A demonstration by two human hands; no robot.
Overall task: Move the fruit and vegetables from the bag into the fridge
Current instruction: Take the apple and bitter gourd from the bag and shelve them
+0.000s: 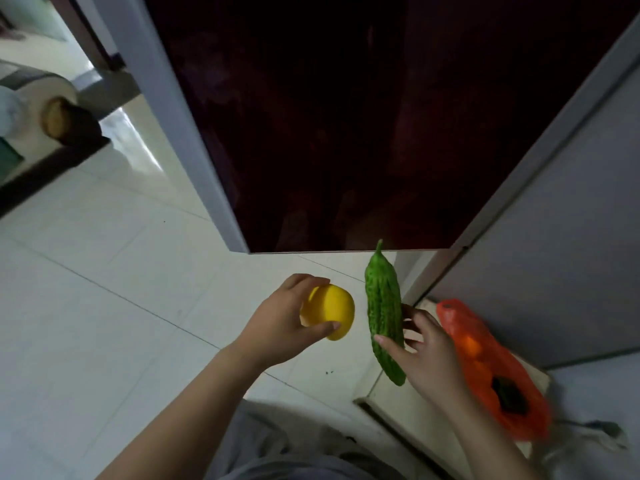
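Yellow, smooth and rounded, the fruit (329,311) sits in the left hand (277,327), with thumb and fingers curled round it, above the white floor tiles (104,306). The right hand (426,355) grips a bumpy green bitter gourd (382,306), held near-upright between the fruit and the orange plastic bag (464,327), its tip at the lower edge of the dark red fridge door (346,133).

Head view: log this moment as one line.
left hand: grips round yellow fruit | right hand: holds bumpy green bitter gourd | orange plastic bag: right of hands, produce inside | status: both items out of bag
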